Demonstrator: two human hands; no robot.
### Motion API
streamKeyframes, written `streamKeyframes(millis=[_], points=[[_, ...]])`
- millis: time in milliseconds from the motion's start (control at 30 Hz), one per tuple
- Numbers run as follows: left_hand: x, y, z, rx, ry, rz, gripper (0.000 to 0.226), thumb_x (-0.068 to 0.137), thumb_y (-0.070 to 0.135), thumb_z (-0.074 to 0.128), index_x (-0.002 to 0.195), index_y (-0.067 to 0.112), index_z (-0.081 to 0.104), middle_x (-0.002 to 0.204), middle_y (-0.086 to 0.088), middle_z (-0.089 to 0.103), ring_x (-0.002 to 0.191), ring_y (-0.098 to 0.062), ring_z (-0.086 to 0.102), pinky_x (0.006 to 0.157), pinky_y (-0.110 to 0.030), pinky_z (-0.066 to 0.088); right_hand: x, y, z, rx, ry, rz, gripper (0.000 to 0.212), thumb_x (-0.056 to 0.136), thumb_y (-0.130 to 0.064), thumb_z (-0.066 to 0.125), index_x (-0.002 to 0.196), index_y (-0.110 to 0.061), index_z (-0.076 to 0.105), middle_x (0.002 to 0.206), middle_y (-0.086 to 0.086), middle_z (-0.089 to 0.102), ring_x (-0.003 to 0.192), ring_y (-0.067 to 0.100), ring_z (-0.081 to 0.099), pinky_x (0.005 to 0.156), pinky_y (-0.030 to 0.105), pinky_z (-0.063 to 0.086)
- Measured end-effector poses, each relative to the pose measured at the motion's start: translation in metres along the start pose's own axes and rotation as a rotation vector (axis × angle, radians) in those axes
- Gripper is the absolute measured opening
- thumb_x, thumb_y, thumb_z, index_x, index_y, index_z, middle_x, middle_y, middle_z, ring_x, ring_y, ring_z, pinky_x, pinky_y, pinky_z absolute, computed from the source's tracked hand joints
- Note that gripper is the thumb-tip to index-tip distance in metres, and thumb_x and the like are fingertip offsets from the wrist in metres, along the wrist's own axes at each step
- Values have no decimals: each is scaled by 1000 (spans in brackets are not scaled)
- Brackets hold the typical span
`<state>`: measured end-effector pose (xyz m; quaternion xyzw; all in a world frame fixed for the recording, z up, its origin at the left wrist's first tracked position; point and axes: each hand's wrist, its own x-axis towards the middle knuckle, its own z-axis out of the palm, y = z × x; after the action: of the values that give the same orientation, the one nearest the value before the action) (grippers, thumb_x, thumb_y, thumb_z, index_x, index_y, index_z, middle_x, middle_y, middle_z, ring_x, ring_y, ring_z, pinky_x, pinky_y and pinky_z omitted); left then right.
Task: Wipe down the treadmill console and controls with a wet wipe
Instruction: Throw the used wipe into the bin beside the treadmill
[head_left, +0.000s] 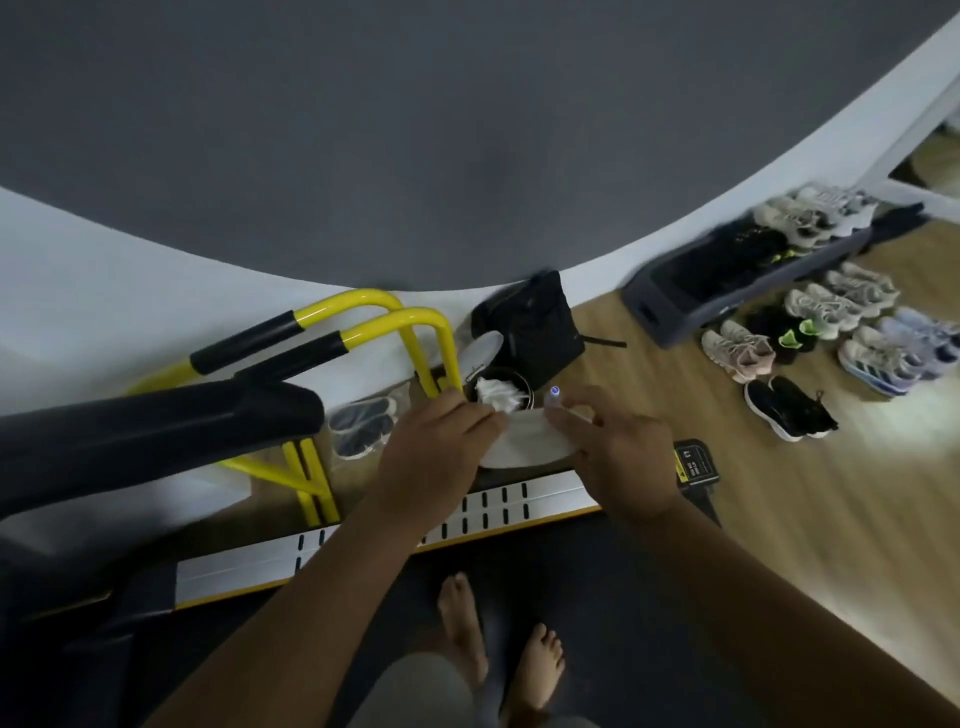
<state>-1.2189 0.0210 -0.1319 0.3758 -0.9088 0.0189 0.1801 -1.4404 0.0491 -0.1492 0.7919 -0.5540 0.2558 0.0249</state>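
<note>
A white wet wipe (524, 439) is stretched flat between both hands above the floor beside the treadmill. My left hand (434, 447) pinches its left edge and my right hand (618, 452) pinches its right edge. Just behind the wipe stands an open round wipe tub (496, 392) with a crumpled white wipe poking out and its white lid (480, 351) flipped up. The treadmill's black handrail (156, 421) runs across the left. The console is out of view.
Yellow tube rails (415, 332) stand left of the tub. A black bag (535, 322) leans on the wall. The treadmill's silver side rail (498, 506) and dark belt lie under my bare feet (498, 649). Several shoes (831, 332) and a step platform (748, 275) fill the right.
</note>
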Motion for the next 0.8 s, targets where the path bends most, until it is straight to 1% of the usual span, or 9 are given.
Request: streamKeyframes(millis=[100, 200, 333, 433, 500, 533, 600, 700, 800], points=[[34, -7, 22, -33, -26, -18, 39, 79, 2, 45, 106, 5, 72, 98, -9, 71, 85, -30, 62, 68, -39, 55, 9, 34, 20, 32, -63, 68, 36, 71, -14, 77, 107, -15, 72, 111, 6, 67, 60, 24, 64, 45, 28, 47], [62, -26, 54, -60, -51, -59, 43, 68, -7, 62, 107, 7, 73, 101, -9, 71, 87, -30, 61, 66, -37, 51, 28, 62, 42, 82, -98, 128, 28, 78, -20, 65, 105, -13, 72, 112, 9, 66, 62, 26, 64, 46, 30, 49], [97, -58, 108, -152, -106, -205, 53, 57, -15, 76, 106, 5, 74, 105, -14, 70, 89, -34, 66, 67, -38, 56, 57, 96, 84, 154, -165, 201, 31, 69, -2, 77, 99, -7, 73, 111, 13, 66, 72, 30, 67, 51, 33, 54], [114, -84, 158, -300, -164, -301, 41, 73, -11, 70, 112, 1, 71, 115, -20, 68, 95, -37, 69, 74, -41, 58, 79, 121, 129, 206, -231, 244, 31, 69, -3, 72, 100, -6, 72, 113, 12, 67, 76, 30, 68, 54, 30, 53], [117, -105, 198, -385, -193, -336, 30, 86, 2, 58, 114, 0, 70, 119, -21, 67, 100, -37, 68, 77, -42, 58, 89, 138, 170, 231, -275, 238, 30, 71, -6, 68, 101, -5, 71, 114, 13, 67, 81, 32, 69, 56, 35, 57], [118, -114, 220, -409, -212, -351, 32, 90, 10, 52, 114, 1, 69, 120, -20, 67, 102, -35, 68, 79, -42, 58, 93, 147, 193, 237, -289, 228, 30, 71, -5, 69, 101, -3, 71, 115, 15, 68, 84, 33, 70, 58, 39, 59], [119, -132, 266, -429, -258, -370, 38, 90, 17, 45, 115, 1, 69, 122, -17, 66, 104, -32, 67, 83, -40, 58, 96, 163, 241, 245, -344, 225, 28, 75, -6, 66, 103, -3, 70, 117, 17, 67, 95, 36, 68, 63, 44, 60], [109, -157, 345, -407, -246, -401, 40, 91, 19, 44, 116, -1, 68, 126, -16, 65, 106, -30, 67, 87, -36, 55, 88, 190, 324, 193, -397, 155, 25, 82, -13, 66, 107, -10, 72, 125, 14, 64, 115, 37, 60, 75, 42, 58], [97, -183, 433, -399, -177, -442, 40, 95, 21, 43, 117, -2, 68, 129, -16, 63, 110, -29, 65, 93, -31, 50, 79, 219, 411, 203, -336, 126, 34, 81, -10, 72, 115, -8, 69, 128, 14, 63, 118, 38, 59, 78, 41, 56]])
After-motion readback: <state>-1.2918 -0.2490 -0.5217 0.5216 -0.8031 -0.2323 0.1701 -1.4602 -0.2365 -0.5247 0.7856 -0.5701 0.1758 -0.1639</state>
